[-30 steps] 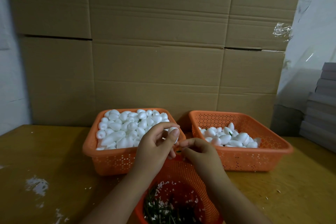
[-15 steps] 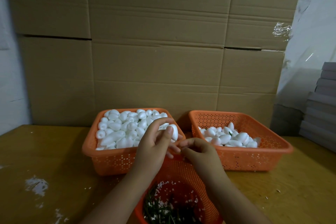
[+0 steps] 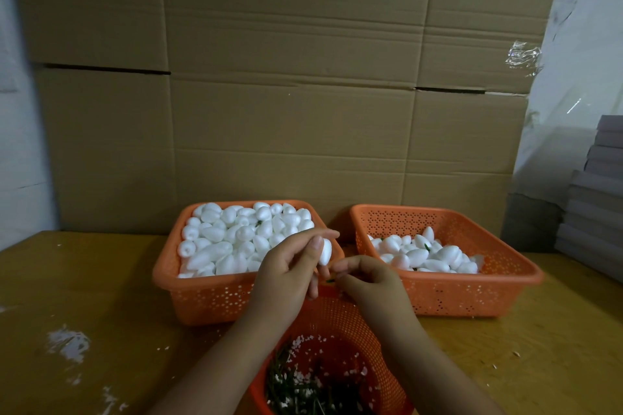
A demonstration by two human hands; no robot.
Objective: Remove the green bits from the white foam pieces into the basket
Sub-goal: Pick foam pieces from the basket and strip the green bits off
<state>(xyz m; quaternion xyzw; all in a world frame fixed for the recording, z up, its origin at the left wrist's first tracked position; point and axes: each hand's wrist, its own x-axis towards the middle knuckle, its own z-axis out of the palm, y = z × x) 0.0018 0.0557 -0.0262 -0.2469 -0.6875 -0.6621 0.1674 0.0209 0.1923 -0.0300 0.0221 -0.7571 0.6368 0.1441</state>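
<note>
My left hand (image 3: 286, 274) holds a white foam piece (image 3: 325, 252) between thumb and fingers, above the near round orange basket (image 3: 340, 320). My right hand (image 3: 369, 283) pinches a small green bit (image 3: 329, 280) just below that foam piece. The round basket holds green bits (image 3: 296, 391) and white crumbs. A left orange basket (image 3: 209, 296) is full of white foam pieces (image 3: 236, 236). A right orange basket (image 3: 472, 293) holds fewer foam pieces (image 3: 428, 254), some with green bits.
All three baskets stand on a wooden table (image 3: 84, 313) with white scuff marks on its left part. A wall of cardboard boxes (image 3: 303, 94) stands right behind the baskets. Stacked grey boxes (image 3: 596, 199) sit at the right edge.
My left hand has turned and raised the foam piece, which now stands clear between thumb and fingers. My right hand has drawn the green bit away below it.
</note>
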